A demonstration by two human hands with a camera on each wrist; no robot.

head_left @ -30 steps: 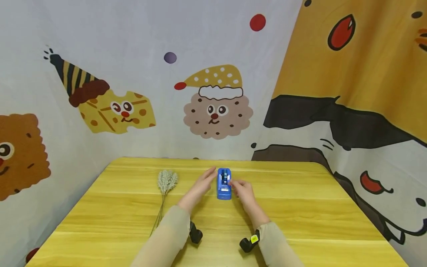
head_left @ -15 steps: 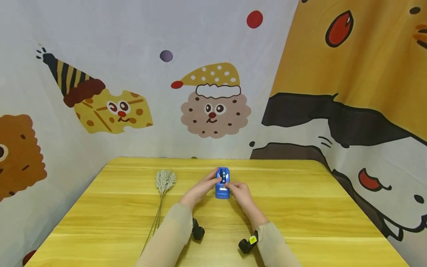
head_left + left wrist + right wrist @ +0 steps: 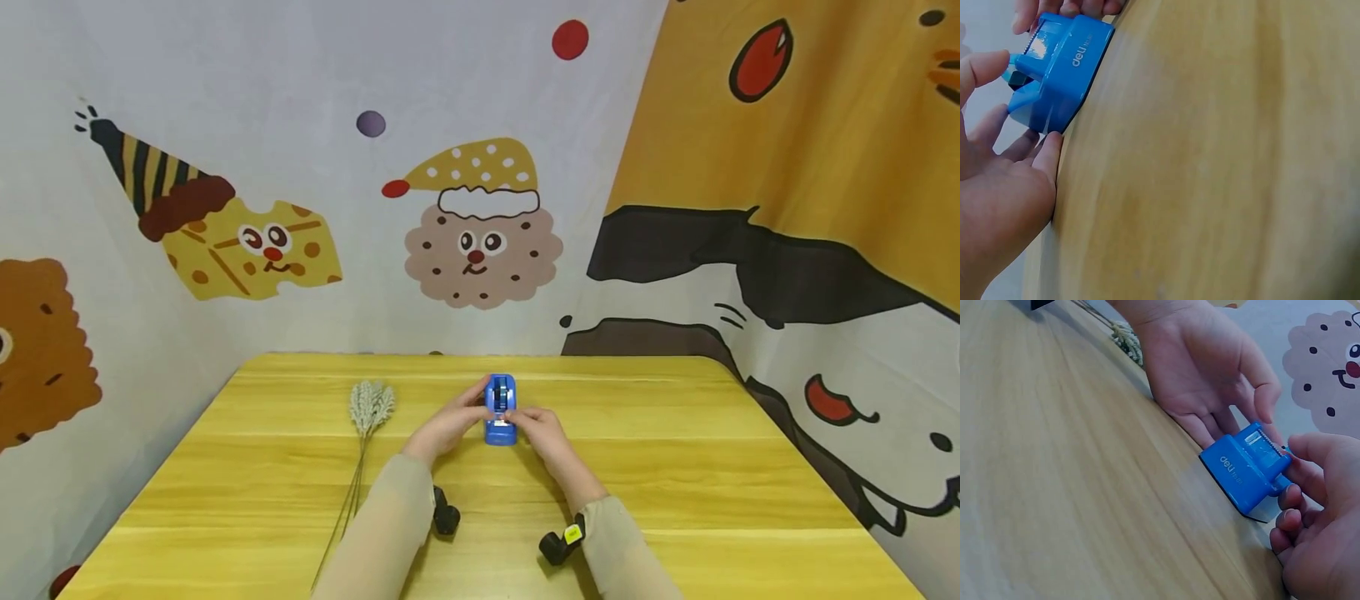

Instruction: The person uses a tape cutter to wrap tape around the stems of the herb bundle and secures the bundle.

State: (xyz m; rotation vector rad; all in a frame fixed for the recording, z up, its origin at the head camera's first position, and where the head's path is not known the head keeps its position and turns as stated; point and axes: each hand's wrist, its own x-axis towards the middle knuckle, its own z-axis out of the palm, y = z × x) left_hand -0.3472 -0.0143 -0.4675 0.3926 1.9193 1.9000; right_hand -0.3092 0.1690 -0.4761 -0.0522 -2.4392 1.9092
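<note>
A blue tape dispenser point(image 3: 500, 435) stands on the table near its far edge, its white "deli" lettering facing me in the wrist views. My left hand point(image 3: 444, 430) holds it from the left, fingers along its side and thumb reaching over the top by the tape roll. At the right, my right hand point(image 3: 546, 433) has thumb and index finger together just behind the toothed cutter point(image 3: 1270, 441). They pinch what looks like the tape's loose end point(image 3: 1287, 449), a small bluish bit mostly hidden by the fingertips. Its other fingers are curled.
A bunch of pale dried flower heads point(image 3: 372, 406) on long thin stems lies on the wooden table point(image 3: 660, 467), left of my left arm. A cartoon-printed cloth point(image 3: 300, 100) hangs behind the table's far edge.
My left hand has come in to the dispenser from its left, its thumb now over the top. My right fingertips have shifted slightly from the dispenser's right edge toward its middle.
</note>
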